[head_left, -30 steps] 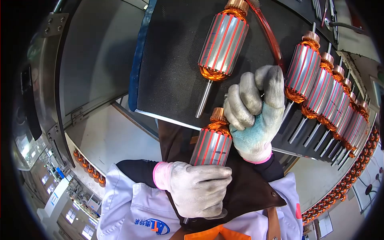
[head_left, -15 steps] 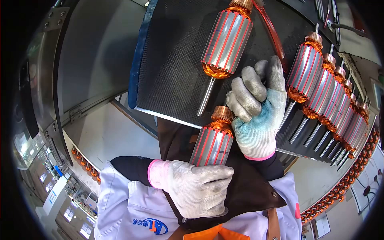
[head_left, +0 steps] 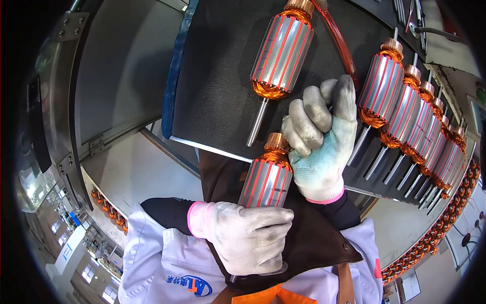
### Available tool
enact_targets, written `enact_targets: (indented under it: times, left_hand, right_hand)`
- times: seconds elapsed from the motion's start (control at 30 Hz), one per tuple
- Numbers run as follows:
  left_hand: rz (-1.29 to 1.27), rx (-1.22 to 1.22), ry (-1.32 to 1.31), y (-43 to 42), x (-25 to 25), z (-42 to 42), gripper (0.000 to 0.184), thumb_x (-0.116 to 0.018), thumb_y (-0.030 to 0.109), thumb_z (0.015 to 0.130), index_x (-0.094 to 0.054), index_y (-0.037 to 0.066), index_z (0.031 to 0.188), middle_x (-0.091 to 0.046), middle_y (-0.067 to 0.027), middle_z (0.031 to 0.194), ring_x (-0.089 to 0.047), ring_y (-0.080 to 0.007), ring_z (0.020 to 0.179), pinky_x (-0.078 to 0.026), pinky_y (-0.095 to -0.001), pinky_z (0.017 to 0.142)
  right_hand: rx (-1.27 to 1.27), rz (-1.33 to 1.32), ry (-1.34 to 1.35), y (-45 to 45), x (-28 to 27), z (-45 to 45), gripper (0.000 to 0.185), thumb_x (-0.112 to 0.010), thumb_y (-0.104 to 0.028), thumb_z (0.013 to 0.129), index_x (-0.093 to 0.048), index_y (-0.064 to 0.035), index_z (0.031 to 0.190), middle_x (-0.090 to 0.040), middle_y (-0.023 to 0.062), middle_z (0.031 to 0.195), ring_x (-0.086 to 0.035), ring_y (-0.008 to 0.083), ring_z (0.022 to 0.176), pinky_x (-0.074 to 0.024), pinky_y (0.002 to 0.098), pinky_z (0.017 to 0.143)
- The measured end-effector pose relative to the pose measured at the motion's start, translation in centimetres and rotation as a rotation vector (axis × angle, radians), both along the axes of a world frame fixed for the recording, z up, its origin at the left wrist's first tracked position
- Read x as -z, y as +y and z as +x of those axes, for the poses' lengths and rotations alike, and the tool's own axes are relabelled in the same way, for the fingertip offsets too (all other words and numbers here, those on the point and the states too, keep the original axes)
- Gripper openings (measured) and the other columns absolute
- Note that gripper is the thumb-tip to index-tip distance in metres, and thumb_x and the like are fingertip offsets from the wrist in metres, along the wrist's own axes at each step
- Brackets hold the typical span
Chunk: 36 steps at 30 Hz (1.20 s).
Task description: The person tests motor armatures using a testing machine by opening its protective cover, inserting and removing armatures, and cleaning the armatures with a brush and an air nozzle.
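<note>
My left hand (head_left: 250,238), in a white glove with a pink cuff, is wrapped round the lower end of a motor armature (head_left: 267,183). Its copper commutator points up and its silver core has red stripes. Beside the commutator is my right hand (head_left: 321,139), in a grey-stained glove. The fingers are curled and the index finger points up; whatever they may hold is hidden. Above, a second armature (head_left: 283,53) lies on the black mat (head_left: 212,91), its shaft pointing down toward me.
Several more armatures (head_left: 380,88) lie in a slanting row at the right of the mat. A red-handled tool (head_left: 338,38) lies between them and the upper armature. Orange-copper parts (head_left: 445,225) line the far right edge. A metal frame (head_left: 68,111) stands at left.
Both hands keep nearly the same pose, and the held armature has barely moved. The whole view has shifted slightly.
</note>
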<state>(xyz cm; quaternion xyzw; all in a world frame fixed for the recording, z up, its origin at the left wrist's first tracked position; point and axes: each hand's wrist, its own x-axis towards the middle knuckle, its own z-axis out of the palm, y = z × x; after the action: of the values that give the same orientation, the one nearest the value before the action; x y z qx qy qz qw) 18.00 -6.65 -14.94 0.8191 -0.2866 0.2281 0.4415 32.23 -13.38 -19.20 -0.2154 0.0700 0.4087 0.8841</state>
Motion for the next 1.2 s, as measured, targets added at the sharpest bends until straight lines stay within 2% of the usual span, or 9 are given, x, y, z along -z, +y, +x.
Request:
enact_targets:
  times: [0.07,0.2,0.37,0.47,0.63,0.77,0.87,1.2]
  left_hand:
    - [0.002,0.000,-0.005,0.1,0.0,0.1,0.016,-0.064,0.018,0.067,-0.053,0.010,0.057,-0.061,-0.0093,0.060,-0.068,-0.0246,0.069,-0.059,-0.0398,0.077]
    - [0.004,-0.010,-0.016,0.3,0.1,0.2,0.015,-0.061,0.013,0.066,-0.052,0.011,0.055,-0.061,-0.0085,0.058,-0.068,-0.0232,0.068,-0.059,-0.0383,0.076]
    - [-0.018,-0.032,-0.014,0.1,0.2,0.0,0.014,-0.059,0.011,0.066,-0.052,0.012,0.054,-0.061,-0.0085,0.058,-0.069,-0.0228,0.068,-0.059,-0.0375,0.076]
    - [-0.013,-0.029,-0.008,0.2,0.1,0.0,0.013,-0.059,0.011,0.066,-0.052,0.012,0.054,-0.061,-0.0085,0.058,-0.069,-0.0230,0.068,-0.059,-0.0375,0.076]
    - [0.006,-0.024,-0.013,0.3,0.0,0.1,0.013,-0.059,0.012,0.066,-0.053,0.011,0.055,-0.062,-0.0082,0.059,-0.069,-0.0230,0.069,-0.059,-0.0375,0.076]
    - [-0.009,-0.008,-0.009,0.4,0.2,0.0,0.013,-0.060,0.013,0.067,-0.053,0.011,0.055,-0.062,-0.0081,0.060,-0.069,-0.0229,0.069,-0.059,-0.0374,0.076]
    - [-0.026,-0.008,-0.007,0.3,0.2,0.0,0.014,-0.060,0.014,0.067,-0.053,0.011,0.055,-0.062,-0.0083,0.061,-0.069,-0.0229,0.069,-0.059,-0.0374,0.076]
    - [-0.017,-0.016,-0.018,0.3,0.3,-0.2,0.016,-0.062,0.016,0.067,-0.053,0.011,0.055,-0.062,-0.0088,0.060,-0.069,-0.0232,0.069,-0.059,-0.0379,0.076]
  right_hand:
    - [0.021,0.007,0.158,0.1,0.3,0.3,0.029,-0.045,-0.032,0.101,-0.051,-0.0101,0.083,-0.033,-0.0046,0.058,-0.030,0.0044,0.042,-0.0267,0.0181,0.032]
    - [0.068,0.058,0.272,0.4,0.3,0.2,0.032,-0.045,-0.033,0.101,-0.053,-0.0091,0.081,-0.033,-0.0044,0.057,-0.029,0.0044,0.041,-0.0264,0.0182,0.031]
    - [0.066,0.021,0.273,0.3,0.2,0.3,0.031,-0.045,-0.032,0.102,-0.054,-0.0088,0.083,-0.034,-0.0041,0.057,-0.030,0.0047,0.041,-0.0271,0.0181,0.031]
    - [0.009,-0.060,0.185,0.2,0.3,0.4,0.027,-0.052,-0.038,0.098,-0.052,-0.0146,0.085,-0.034,-0.0051,0.058,-0.030,0.0054,0.042,-0.0262,0.0188,0.034]
    - [-0.035,-0.083,0.148,0.2,0.2,0.5,0.026,-0.053,-0.038,0.098,-0.053,-0.0147,0.086,-0.034,-0.0047,0.058,-0.031,0.0052,0.043,-0.0258,0.0191,0.034]
    - [0.002,-0.015,0.202,0.5,0.2,0.4,0.029,-0.046,-0.030,0.101,-0.055,-0.0088,0.084,-0.037,-0.0034,0.058,-0.031,0.0048,0.041,-0.0281,0.0176,0.031]
    - [-0.022,0.021,0.034,0.3,0.5,0.3,0.026,-0.047,-0.029,0.101,-0.054,-0.0104,0.085,-0.037,-0.0038,0.059,-0.032,0.0047,0.042,-0.0295,0.0174,0.031]
    - [-0.141,-0.137,-0.117,0.9,-1.3,0.6,0.026,-0.050,-0.033,0.100,-0.046,-0.0147,0.081,-0.032,-0.0049,0.059,-0.030,0.0042,0.042,-0.0269,0.0161,0.032]
